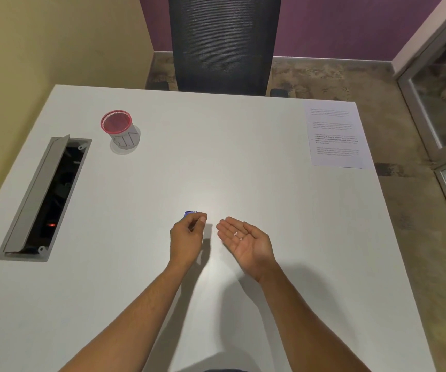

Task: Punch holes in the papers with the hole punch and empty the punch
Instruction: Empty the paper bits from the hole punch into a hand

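My left hand (188, 234) is closed around a small blue hole punch (189, 213), of which only the far end shows past my fingers. My right hand (246, 241) lies palm up beside it, fingers apart, with a few tiny white paper dots (238, 235) resting in the palm. Both hands hover just above the white table (216, 162) near its middle front. A printed sheet of paper (334, 134) lies flat at the far right corner of the table.
A red mesh cup (120, 128) wrapped in a paper label stands at the far left. An open grey cable hatch (44, 197) is sunk into the table's left side. A dark mesh chair (223, 44) stands behind the far edge.
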